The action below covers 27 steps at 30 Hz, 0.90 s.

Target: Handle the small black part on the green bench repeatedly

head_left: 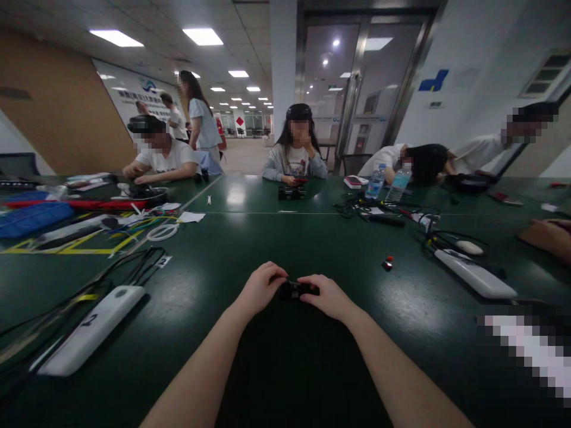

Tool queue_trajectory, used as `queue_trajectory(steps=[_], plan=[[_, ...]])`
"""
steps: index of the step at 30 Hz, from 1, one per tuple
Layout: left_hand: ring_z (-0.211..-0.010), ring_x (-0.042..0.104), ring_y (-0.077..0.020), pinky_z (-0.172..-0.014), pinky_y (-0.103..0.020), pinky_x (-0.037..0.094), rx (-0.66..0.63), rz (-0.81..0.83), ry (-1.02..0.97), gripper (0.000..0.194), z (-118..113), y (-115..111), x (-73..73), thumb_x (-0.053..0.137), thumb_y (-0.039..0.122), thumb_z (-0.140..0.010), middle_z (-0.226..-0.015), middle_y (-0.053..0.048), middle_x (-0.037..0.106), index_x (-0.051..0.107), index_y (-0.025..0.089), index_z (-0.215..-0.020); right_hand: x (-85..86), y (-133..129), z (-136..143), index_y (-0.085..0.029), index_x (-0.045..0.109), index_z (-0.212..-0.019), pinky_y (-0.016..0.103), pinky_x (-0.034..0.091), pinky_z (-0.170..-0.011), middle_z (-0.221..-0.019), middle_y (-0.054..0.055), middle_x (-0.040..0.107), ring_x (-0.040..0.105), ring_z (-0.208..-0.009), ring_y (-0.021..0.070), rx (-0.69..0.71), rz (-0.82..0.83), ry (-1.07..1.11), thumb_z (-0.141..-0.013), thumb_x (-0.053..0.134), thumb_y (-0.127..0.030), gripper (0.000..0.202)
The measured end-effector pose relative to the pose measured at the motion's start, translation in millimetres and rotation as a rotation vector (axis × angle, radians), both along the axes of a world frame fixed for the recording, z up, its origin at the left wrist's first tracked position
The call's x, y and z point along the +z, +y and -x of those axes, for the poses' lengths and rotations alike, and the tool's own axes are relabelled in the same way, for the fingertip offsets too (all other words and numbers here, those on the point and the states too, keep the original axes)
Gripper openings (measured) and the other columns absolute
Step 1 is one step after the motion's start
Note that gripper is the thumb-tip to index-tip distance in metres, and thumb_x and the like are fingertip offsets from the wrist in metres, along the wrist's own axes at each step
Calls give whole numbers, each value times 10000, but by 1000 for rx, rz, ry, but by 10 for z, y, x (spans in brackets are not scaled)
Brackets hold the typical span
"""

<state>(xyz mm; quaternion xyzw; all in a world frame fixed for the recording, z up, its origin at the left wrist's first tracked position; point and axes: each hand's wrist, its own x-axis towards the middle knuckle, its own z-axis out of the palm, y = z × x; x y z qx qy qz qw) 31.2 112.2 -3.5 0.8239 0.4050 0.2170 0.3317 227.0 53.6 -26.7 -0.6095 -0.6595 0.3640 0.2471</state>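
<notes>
Green bench [236,238] spreads beneath ceiling lights [203,37], a white case [93,330] marked 2 lying near left. At the near middle, my left hand [262,286] and right hand [329,296] have their grip clamped on opposite ends of a small black object [294,290].
</notes>
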Motion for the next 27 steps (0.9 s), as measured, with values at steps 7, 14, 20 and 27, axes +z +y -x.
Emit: queue_trajectory(steps=[7, 14, 20, 27], plan=[[-903, 506, -161, -790, -272, 418, -185, 48, 214, 234, -77, -108, 16, 578, 257, -744, -969, -4, 537, 593, 252, -977, -38, -1, -34, -263, 519, -1162, 340, 418, -829, -1100, 35, 553, 525, -934, 177, 19, 10, 60, -722, 592, -257, 445], [-920, 514, -174, -805, -291, 424, -121, 46, 234, 211, -108, -131, -19, 512, 236, -770, -989, -28, 551, 595, 226, -963, -28, -2, -31, -253, 547, -1125, 330, 426, -827, -1082, 29, 568, 529, -922, 174, 1, -9, 82, -717, 582, -202, 412], [-921, 531, -176, -824, -305, 429, -69, 131, 196, 211, -125, -135, -25, 506, 229, -773, -988, -30, 572, 589, 218, -966, 28, -13, -35, -235, 555, -1105, 315, 438, -800, -1067, 26, 586, 540, -916, 165, -27, -2, 118, -753, 510, -162, 362], [-915, 538, -174, -830, -300, 434, -62, 153, 165, 220, -134, -136, -36, 511, 238, -764, -989, -28, 586, 586, 215, -970, 39, -20, -48, -229, 559, -1097, 300, 451, -770, -1034, 26, 592, 547, -886, 153, -23, -7, 121, -745, 497, -131, 371]])
